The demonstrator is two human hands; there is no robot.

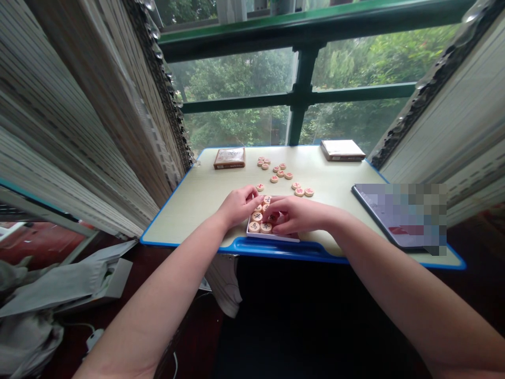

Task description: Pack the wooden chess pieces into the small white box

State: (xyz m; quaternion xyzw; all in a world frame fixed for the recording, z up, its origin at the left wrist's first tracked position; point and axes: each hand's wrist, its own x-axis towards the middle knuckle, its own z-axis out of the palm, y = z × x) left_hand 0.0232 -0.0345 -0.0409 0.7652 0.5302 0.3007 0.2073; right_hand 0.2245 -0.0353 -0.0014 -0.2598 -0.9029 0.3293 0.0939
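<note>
A shallow white-edged box [272, 236] at the table's front edge holds round wooden Chinese chess pieces [254, 227] with dark characters. My left hand [240, 205] is at the box's far left corner, its fingers curled and closed. Whatever lies under those fingertips is hidden. Across the right part of the box reaches my right hand [295, 213], fingers bent down and thumb low among the pieces. Between thumb and fingers a piece with red marking [281, 217] partly shows. Beyond the hands, several red-marked pieces [299, 192] lie loose on the table.
The pale table [189, 210] has a blue rim and a front groove. One flat box [229, 157] lies at the back left, another box [342, 150] at the back right. A tablet [379, 216], partly blurred, rests on the right. A window [300, 97] and curtains [98, 105] surround the table.
</note>
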